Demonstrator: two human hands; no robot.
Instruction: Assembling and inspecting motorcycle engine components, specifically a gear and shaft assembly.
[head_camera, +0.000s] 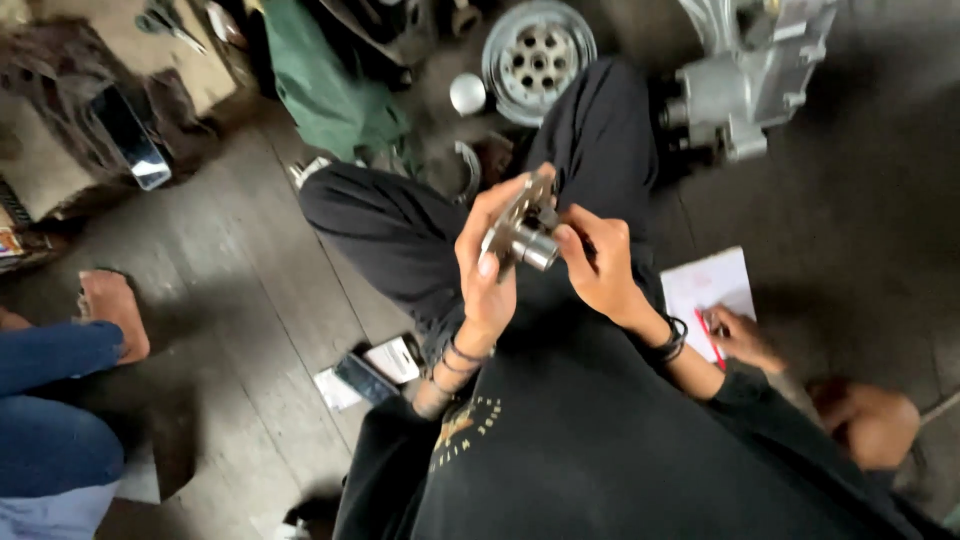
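Observation:
I sit on a wooden floor in dark clothes, knees bent. Both my hands hold a small metal part (524, 228), a flat plate with a short shiny cylinder sticking out of it, above my lap. My left hand (487, 255) grips the plate from the left, its thumb on the cylinder's side. My right hand (598, 262) pinches the cylinder end from the right. Thin dark bands ring both wrists.
A round perforated metal disc (538, 58) and a grey engine casing (745, 75) lie ahead. Another person's hand (742, 338) with a red pen rests on white paper (712, 285) at right. A bare foot (112, 310) and blue-clad leg are at left. A phone (365, 378) lies on the floor.

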